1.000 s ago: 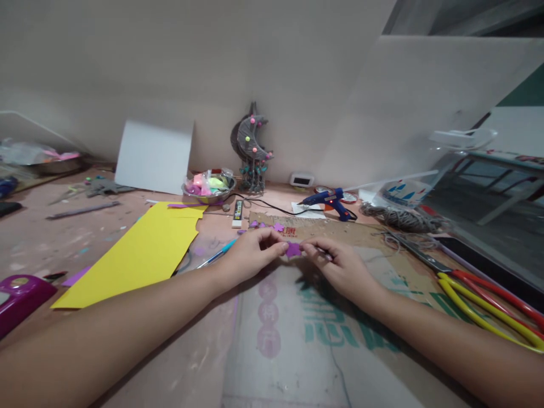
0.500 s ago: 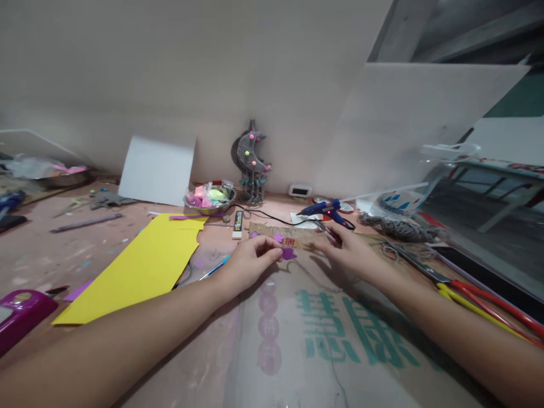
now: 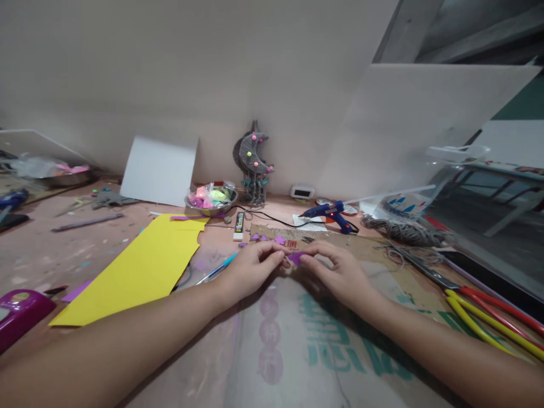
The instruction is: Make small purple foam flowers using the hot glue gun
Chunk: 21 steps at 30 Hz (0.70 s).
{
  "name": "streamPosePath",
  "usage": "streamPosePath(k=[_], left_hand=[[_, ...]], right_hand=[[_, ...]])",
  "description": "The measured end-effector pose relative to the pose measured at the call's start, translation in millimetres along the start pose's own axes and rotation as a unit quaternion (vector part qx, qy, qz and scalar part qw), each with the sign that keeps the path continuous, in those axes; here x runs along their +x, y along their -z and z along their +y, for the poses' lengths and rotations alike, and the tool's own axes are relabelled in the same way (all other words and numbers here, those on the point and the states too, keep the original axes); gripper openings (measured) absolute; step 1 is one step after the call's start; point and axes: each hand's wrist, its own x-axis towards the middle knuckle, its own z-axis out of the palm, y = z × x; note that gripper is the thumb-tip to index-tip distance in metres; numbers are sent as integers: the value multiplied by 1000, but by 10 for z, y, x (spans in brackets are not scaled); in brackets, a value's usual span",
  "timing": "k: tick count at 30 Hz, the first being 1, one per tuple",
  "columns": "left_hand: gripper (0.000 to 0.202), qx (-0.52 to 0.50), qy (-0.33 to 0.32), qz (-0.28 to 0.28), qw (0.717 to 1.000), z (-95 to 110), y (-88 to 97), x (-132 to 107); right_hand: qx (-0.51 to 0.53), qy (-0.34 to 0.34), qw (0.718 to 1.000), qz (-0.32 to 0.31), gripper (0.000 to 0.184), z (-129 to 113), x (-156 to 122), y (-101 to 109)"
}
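Note:
My left hand [image 3: 250, 267] and my right hand [image 3: 335, 271] meet over a sheet of printed cardboard [image 3: 323, 340], and both pinch a small purple paper cut-out [image 3: 294, 258] between their fingertips. The fingers of each hand are curled and closed on it. Just beyond the hands, several more purple cut-outs [image 3: 272, 239] lie on a strip of brown cardboard. A blue pen [image 3: 215, 268] lies right beside my left wrist.
A yellow paper sheet [image 3: 144, 266] lies at the left. A metal bowl of coloured bits [image 3: 210, 197], a moon ornament [image 3: 254, 161], a blue glue gun [image 3: 329, 213] and a bundle of twine [image 3: 397, 229] stand at the back. Red and yellow tubes [image 3: 488, 309] lie at the right, a magenta object [image 3: 19, 309] at the far left.
Half a second ago my right hand was farther back near the glue gun. It has come back to the purple cut-out, which my left hand has kept holding.

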Motion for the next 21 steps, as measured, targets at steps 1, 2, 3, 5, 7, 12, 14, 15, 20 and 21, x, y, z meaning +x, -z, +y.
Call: streamPosePath(k=[1,2,3,5,7,12,14,15,20,21], left_hand=[[28,-13,5,4,1000,-8,2,5],[29,-19,12,11,1000,-16,6,11],[30,-18,21,18,999,-22,11,17],[31,-10,49,29,998,-27,21,27],[31,-1,67,40,997,-23,31,32],[30,41,36,39,998,21,36,20],[32,52,19,24,998,38,30,6],[32,53,10,16,998,45,25,-2],[23,66,2,-3,998,56,4,-27],[22,63,4,0,998,54,4,-23]], right_hand=[[13,-21,1000,4,19,17,-9,2],[26,-39,999,7,21,35,-19,6],[39,-52,998,8,22,49,-28,10],[53,-65,996,5,23,59,-42,16],[52,-65,997,3,23,44,-46,20],[48,-48,998,8,19,-5,-38,22],[47,-44,998,3,19,0,-35,14],[45,-41,998,1,19,7,-34,8],[62,-29,997,-24,17,33,-42,-34],[80,-25,996,-34,17,38,-46,-45]])
